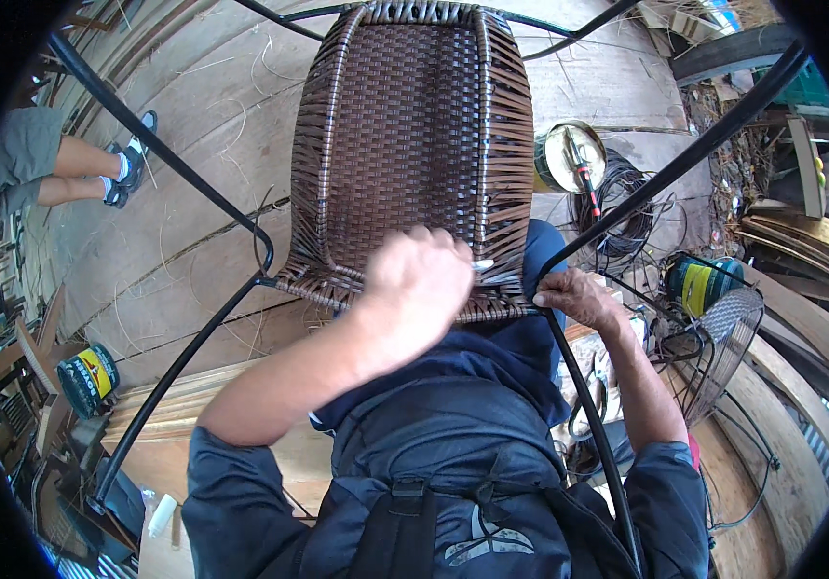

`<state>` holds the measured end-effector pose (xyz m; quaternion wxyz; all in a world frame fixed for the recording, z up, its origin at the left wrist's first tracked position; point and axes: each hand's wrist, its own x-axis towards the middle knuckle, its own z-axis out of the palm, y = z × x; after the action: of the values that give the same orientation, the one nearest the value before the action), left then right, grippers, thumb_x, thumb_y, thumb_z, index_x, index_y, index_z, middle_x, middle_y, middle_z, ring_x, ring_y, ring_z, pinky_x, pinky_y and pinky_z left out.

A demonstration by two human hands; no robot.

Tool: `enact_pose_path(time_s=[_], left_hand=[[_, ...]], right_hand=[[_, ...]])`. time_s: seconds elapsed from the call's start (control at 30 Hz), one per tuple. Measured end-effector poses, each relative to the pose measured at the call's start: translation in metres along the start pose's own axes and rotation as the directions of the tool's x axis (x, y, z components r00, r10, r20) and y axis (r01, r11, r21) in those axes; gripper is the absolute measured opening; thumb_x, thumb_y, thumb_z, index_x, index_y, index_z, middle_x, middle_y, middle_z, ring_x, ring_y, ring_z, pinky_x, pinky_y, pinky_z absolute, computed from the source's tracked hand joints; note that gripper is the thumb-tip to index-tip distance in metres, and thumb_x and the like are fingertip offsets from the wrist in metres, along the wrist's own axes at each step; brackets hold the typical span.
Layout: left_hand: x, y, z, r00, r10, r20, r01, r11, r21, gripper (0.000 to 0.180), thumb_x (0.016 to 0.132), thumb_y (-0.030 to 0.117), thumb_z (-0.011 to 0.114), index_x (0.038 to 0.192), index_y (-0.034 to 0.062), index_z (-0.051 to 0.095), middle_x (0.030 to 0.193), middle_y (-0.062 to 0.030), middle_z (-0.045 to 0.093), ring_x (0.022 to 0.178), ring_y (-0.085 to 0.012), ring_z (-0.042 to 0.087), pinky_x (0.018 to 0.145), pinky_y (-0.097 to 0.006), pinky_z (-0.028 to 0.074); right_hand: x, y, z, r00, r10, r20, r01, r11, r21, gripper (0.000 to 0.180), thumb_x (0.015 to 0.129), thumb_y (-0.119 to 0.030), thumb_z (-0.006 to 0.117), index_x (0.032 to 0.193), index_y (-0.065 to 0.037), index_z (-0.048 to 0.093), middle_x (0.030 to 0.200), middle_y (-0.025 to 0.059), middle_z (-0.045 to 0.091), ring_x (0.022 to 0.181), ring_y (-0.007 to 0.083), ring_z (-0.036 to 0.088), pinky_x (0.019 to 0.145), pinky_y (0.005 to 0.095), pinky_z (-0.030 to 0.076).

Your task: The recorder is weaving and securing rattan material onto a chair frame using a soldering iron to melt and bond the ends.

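Note:
A brown woven wicker chair seat (414,125) on a black metal frame (192,347) lies upside down across my lap. My left hand (419,280) is closed around a small metal tool, whose tip pokes into the weave at the near edge of the seat. At the right corner of that edge, my right hand (578,297) grips the frame tube and the wicker rim. Black chair legs (704,145) stick out to both sides.
Another person's legs in sandals (96,174) are at the far left on the wooden floor (192,222). A round tin with pliers (569,154) and coiled wire (631,207) sit to the right. A can (86,376) stands at the lower left, a fan cage (723,338) at the right.

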<state>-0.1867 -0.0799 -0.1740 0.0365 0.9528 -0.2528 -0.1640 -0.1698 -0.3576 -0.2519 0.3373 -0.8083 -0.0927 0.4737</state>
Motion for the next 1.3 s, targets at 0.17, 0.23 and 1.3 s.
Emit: enact_pose_path(time_s=[0.17,0.23,1.3], left_hand=[[0.003,-0.011,0.035,0.985,-0.023,0.172,0.083,0.932,-0.352,0.034,0.089,0.034,0.056,0.086,0.0010,0.061,0.081,-0.0163,0.064,0.078,-0.0315,0.066,0.068,-0.045,0.052],[-0.002,-0.003,0.051,0.996,0.023,0.088,0.018,0.899,-0.438,0.030,0.089,0.031,0.057,0.088,0.0015,0.061,0.079,-0.0172,0.065,0.076,-0.0330,0.066,0.066,-0.045,0.052],[0.082,0.049,0.034,0.753,0.469,0.461,-0.519,0.855,-0.022,0.016,0.076,0.015,0.062,0.085,0.0120,0.075,0.088,-0.0049,0.072,0.081,-0.0195,0.069,0.064,-0.034,0.054]], right_hand=[[0.005,0.013,0.021,0.997,-0.026,-0.071,0.029,0.998,0.048,0.021,0.082,-0.021,0.068,0.089,-0.002,0.065,0.080,0.0108,0.061,0.077,0.0248,0.060,0.070,0.0356,0.045],[0.008,0.011,0.026,0.980,-0.156,-0.126,0.152,0.988,-0.040,0.020,0.082,-0.022,0.068,0.088,-0.002,0.066,0.081,0.0116,0.062,0.076,0.0277,0.059,0.071,0.0368,0.045],[0.011,0.005,-0.012,0.990,0.023,0.137,-0.023,1.000,0.003,0.026,0.077,-0.022,0.066,0.092,-0.001,0.067,0.074,0.0081,0.065,0.069,0.0152,0.058,0.066,0.0316,0.047]])
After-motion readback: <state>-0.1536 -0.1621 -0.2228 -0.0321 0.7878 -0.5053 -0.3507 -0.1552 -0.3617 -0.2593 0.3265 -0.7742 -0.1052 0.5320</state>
